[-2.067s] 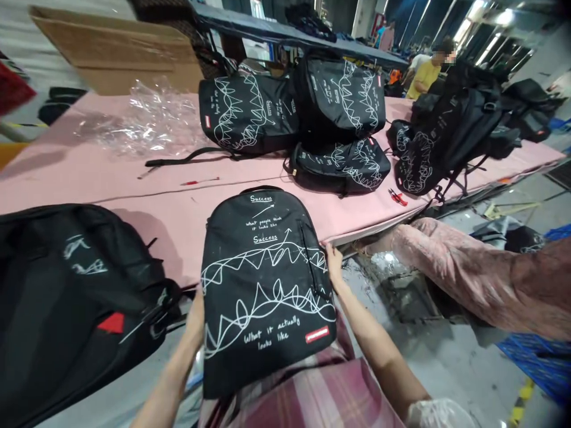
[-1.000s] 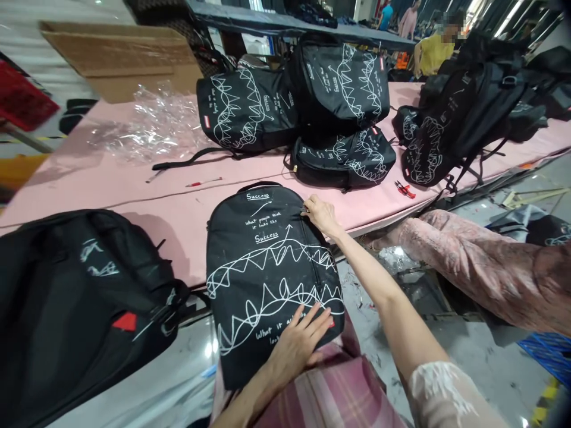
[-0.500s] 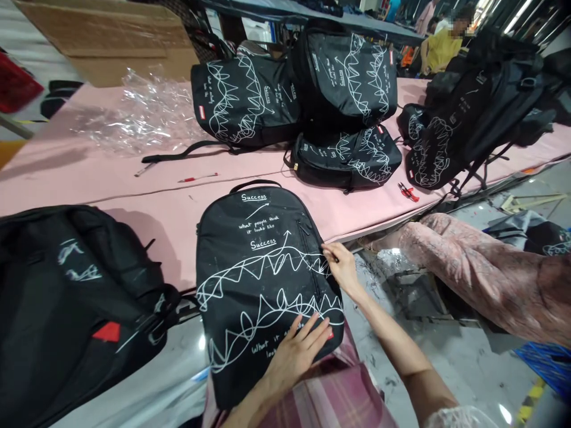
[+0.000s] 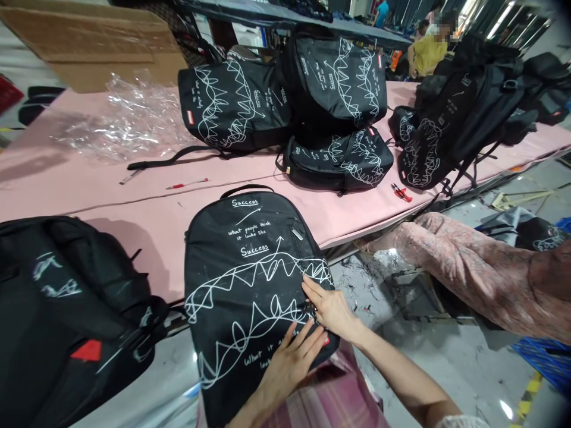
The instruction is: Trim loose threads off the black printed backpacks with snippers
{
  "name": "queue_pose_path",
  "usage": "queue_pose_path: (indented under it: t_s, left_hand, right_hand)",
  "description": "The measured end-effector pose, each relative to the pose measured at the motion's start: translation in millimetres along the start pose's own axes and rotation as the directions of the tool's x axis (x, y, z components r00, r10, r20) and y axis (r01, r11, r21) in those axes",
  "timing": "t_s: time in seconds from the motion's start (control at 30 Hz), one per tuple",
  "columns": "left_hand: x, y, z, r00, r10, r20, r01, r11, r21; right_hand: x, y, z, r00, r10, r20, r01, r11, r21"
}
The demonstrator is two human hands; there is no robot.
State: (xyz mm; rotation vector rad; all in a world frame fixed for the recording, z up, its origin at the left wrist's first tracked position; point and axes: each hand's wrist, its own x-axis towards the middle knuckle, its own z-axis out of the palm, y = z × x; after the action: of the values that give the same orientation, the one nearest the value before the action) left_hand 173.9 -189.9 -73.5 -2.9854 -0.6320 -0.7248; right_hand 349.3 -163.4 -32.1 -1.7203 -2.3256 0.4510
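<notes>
A black backpack (image 4: 241, 285) with white scribble print and the word "Success" lies face up, its top on the pink table edge (image 4: 147, 220) and its bottom over my lap. My left hand (image 4: 289, 359) rests flat on its lower front, fingers spread, holding nothing. My right hand (image 4: 330, 306) sits on the bag's right side at the zipper line, just above my left hand. Its fingers are drawn together there, and what they pinch is too small to make out.
Another black backpack (image 4: 66, 315) lies at my left. Several more (image 4: 330, 83) are piled at the back and right of the table. Crumpled clear plastic (image 4: 120, 119), a red pen (image 4: 187, 183) and red snips (image 4: 400, 192) lie on the table. A person's pink-clad limb (image 4: 468, 273) reaches in from the right.
My right hand has slid down the backpack's right side from near the top to beside my left hand. My left hand came from under the bag's left edge onto its lower front and stays there.
</notes>
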Motion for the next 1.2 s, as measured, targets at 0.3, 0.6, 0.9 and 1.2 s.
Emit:
queue_pose_path:
  t_s: [0.3,0.6,0.9,1.2]
  left_hand:
    - [3,-4,-3,0.999,0.052,0.000,-0.052,0.996,0.078]
    - [-7,-19,-31,0.995,-0.091,-0.047,0.082,0.981,-0.175]
    - [-74,-171,-83,0.156,-0.967,0.200,0.776,-0.006,-0.630]
    - [-64,-180,-95,0.372,-0.891,0.259,0.721,0.102,-0.686]
  right_hand:
    - [66,36,-23,0.917,0.177,-0.358,-0.016,0.911,0.411]
    - [126,52,-42,0.985,0.017,-0.169,-0.008,0.998,0.057]
    - [10,43,-12,0.985,0.041,-0.168,-0.005,0.978,0.210]
    - [-13,25,2,0.910,0.377,-0.174,-0.174,0.727,0.664]
